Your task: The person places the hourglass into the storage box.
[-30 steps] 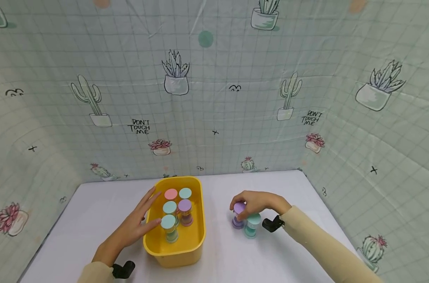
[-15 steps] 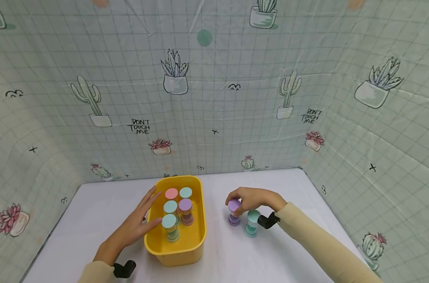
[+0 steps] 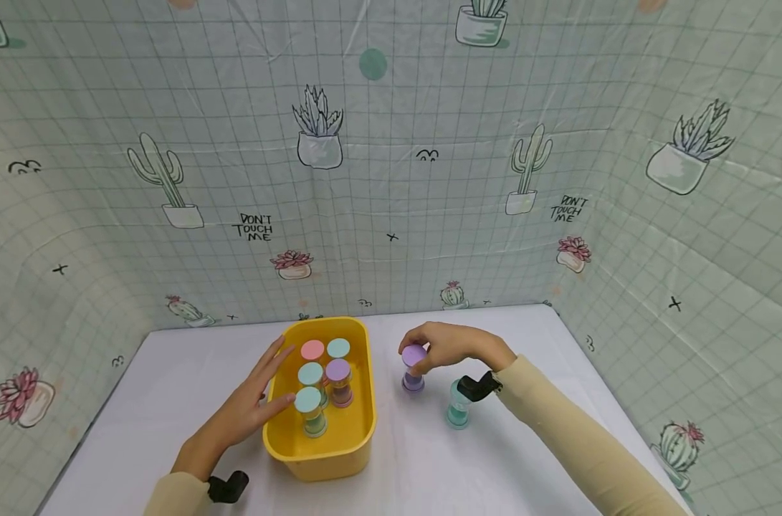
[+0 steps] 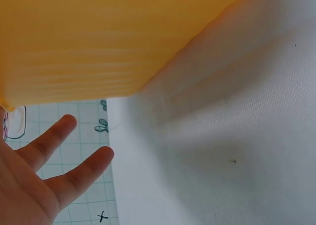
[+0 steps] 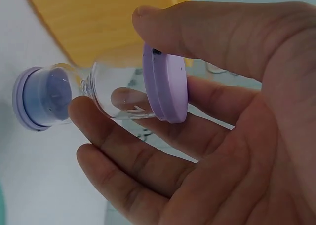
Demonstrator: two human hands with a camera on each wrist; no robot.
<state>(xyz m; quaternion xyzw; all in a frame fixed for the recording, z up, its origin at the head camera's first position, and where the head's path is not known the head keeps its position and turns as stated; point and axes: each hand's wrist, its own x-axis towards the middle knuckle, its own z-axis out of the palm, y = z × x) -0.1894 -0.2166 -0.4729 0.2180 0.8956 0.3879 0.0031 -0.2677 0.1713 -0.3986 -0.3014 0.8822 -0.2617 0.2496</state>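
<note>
My right hand (image 3: 451, 344) grips a purple-capped hourglass (image 3: 413, 373) near its top, thumb on one side and fingers on the other. In the right wrist view this hourglass (image 5: 118, 87) shows clear glass with purple sand gathered in the bulb at the far cap. My left hand (image 3: 239, 412) rests at the left rim of a yellow bin (image 3: 358, 444), fingers spread and straight, thumb reaching over the rim toward a light-blue-capped hourglass (image 3: 310, 412). The left wrist view shows two fingers (image 4: 81, 178) stretched out beside the bin wall (image 4: 98, 47).
Inside the bin stand several more hourglasses, among them a pink-capped one (image 3: 312, 350) and a purple-capped one (image 3: 339, 383). A teal hourglass (image 3: 458, 412) stands on the white table (image 3: 526, 459) below my right wrist. A patterned cloth (image 3: 391, 193) rises behind the table.
My right hand has carried the purple hourglass leftward and away from me, apart from the teal one, which stays in place. The left hand has hardly moved.
</note>
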